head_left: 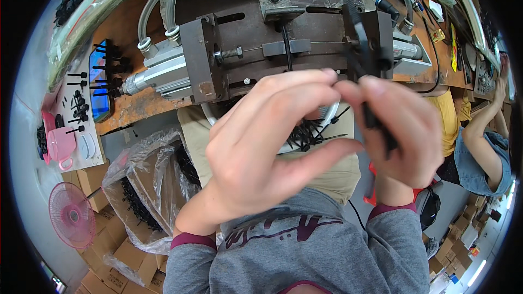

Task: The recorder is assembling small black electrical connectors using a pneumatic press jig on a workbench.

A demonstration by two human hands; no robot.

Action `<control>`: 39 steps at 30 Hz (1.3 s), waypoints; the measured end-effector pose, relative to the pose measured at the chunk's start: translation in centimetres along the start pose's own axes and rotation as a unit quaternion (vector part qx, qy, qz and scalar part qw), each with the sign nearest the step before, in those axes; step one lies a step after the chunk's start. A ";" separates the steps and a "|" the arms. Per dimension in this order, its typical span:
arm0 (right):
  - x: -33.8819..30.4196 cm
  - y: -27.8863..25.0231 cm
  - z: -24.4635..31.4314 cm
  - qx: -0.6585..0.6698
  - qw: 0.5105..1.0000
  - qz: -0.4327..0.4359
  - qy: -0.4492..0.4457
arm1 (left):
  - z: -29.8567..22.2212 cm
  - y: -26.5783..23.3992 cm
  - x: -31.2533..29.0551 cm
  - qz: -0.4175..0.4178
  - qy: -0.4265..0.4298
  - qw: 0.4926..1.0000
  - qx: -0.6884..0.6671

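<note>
Far left: pink fan (pixel 72 215) next to cardboard boxes (pixel 117 242). Above it, white side bench (pixel 93 162) with a pink cup (pixel 61 141) and loose small black parts (pixel 80 108). Blue panel (pixel 100 104) beside those, more black parts lying across it. Clear bag (pixel 155 177) lower down, dark parts inside.

Wood bench (pixel 131 115) carries the rig. Left cylinder (pixel 169 79) has clear hoses (pixel 158 8) and meets the left block (pixel 197 60). Bolt (pixel 231 53) sticks out of that block toward centre.

Left hand (pixel 259 136) is in front of the rig, back of hand up. Its thumb is well apart from its fingers, which are bunched and point right, tips just beside the right hand's. Can't tell if they touch.

Mid rig: dark rod (pixel 287 43) upright between two steel pads. Pile of black parts (pixel 306 135) over the lap, partly behind the left hand; its support is mostly hidden.

Right hand (pixel 403 125): fingers closed on a black part (pixel 372 115), motion-blurred, so exact grip and tilt unclear. Right block (pixel 385 27) and right cylinder (pixel 407 50) sit beyond it.

Far right: co-worker's arm (pixel 486 155), well apart.
</note>
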State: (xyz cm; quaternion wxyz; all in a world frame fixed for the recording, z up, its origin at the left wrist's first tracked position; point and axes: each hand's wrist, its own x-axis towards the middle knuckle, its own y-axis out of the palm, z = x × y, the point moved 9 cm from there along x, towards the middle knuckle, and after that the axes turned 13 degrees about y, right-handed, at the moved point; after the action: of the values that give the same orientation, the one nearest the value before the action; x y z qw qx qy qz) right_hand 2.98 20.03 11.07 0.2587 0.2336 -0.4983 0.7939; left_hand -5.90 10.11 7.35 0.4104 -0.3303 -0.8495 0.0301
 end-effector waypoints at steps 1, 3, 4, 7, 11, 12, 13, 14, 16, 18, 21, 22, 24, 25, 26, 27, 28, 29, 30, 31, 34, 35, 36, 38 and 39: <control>-0.4 0.3 0.2 0.002 1.000 0.006 -0.008 | -0.4 -0.1 0.1 -0.012 0.015 0.999 -0.041; -0.9 1.0 0.4 0.026 0.999 -0.014 -0.030 | -0.6 -0.2 0.0 -0.005 0.033 0.998 -0.054; -1.0 1.2 0.6 0.037 0.998 -0.021 -0.035 | -0.6 -0.4 -0.2 0.002 0.034 0.998 -0.045; -1.4 1.4 -0.2 0.057 0.997 -0.026 -0.036 | -1.1 -1.2 -0.3 0.004 0.026 1.000 0.003; -1.9 0.9 -2.3 0.090 0.994 -0.028 0.054 | -0.6 -1.7 -0.6 0.027 0.041 0.994 0.097; -1.8 0.6 -2.8 0.098 0.992 -0.021 0.074 | -0.3 -1.7 -0.8 0.034 0.032 0.991 0.125; -1.8 0.2 -3.3 0.116 0.989 -0.021 0.092 | -0.1 -1.5 -1.0 0.032 0.044 0.988 0.142; -1.8 -0.1 -3.7 0.133 0.985 -0.015 0.112 | 0.3 -1.0 -1.2 0.041 0.035 0.985 0.164; -1.7 -0.4 -4.3 0.234 0.963 -0.043 0.126 | 0.8 -0.1 -1.3 0.072 0.031 0.976 0.205; -1.8 -0.6 -4.8 0.311 0.938 -0.057 0.139 | 1.3 0.8 -1.5 0.118 0.040 0.962 0.241; -2.1 -0.7 -5.3 0.352 0.918 -0.055 0.173 | 1.3 1.3 -1.4 0.130 0.065 0.945 0.292; -2.3 -0.6 -5.4 0.362 0.912 -0.055 0.185 | 1.5 1.3 -1.3 0.138 0.059 0.941 0.303; -2.5 -0.3 -6.0 0.398 0.892 -0.057 0.208 | 1.6 1.2 -0.9 0.152 0.048 0.932 0.326; -2.6 -0.2 -6.4 0.423 0.877 -0.060 0.220 | 1.6 1.2 -0.9 0.156 0.042 0.931 0.327; -2.7 0.0 -6.7 0.450 0.860 -0.058 0.234 | 1.6 1.2 -0.8 0.160 0.037 0.931 0.326; -2.7 0.3 -7.0 0.477 0.842 -0.056 0.247 | 1.7 1.1 -0.7 0.164 0.032 0.931 0.326; -2.8 0.6 -7.3 0.507 0.820 -0.048 0.262 | 1.7 1.1 -0.8 0.165 0.029 0.930 0.328; -2.8 1.0 -7.4 0.541 0.795 -0.035 0.272 | 1.7 1.1 -0.8 0.167 0.026 0.929 0.330; -2.8 1.4 -7.4 0.575 0.768 -0.024 0.282 | 1.7 1.1 -0.8 0.168 0.023 0.928 0.333; -2.9 1.8 -7.5 0.606 0.739 -0.014 0.293 | 1.7 1.1 -0.8 0.167 0.021 0.929 0.331; -3.3 3.1 -7.5 0.686 0.656 0.015 0.314 | 1.7 1.1 -0.6 0.174 0.013 0.930 0.324; -3.4 3.5 -7.3 0.701 0.636 0.021 0.321 | 1.7 1.1 -0.5 0.182 0.011 0.929 0.321; -3.5 3.9 -7.2 0.716 0.616 0.027 0.328 | 1.7 1.2 -0.5 0.191 0.010 0.929 0.317; -3.6 4.6 -6.6 0.739 0.580 0.049 0.340 | 0.7 1.1 -0.3 0.130 0.039 0.974 0.181; -3.7 5.1 -6.3 0.744 0.570 0.065 0.343 | 0.1 1.0 -0.4 0.102 0.050 0.987 0.111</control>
State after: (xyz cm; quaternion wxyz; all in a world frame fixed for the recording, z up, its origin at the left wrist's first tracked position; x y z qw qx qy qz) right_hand 1.80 23.21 2.86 0.0926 0.0211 0.3799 0.9202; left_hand -5.30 10.70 6.71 0.4814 -0.3684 -0.7812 0.1491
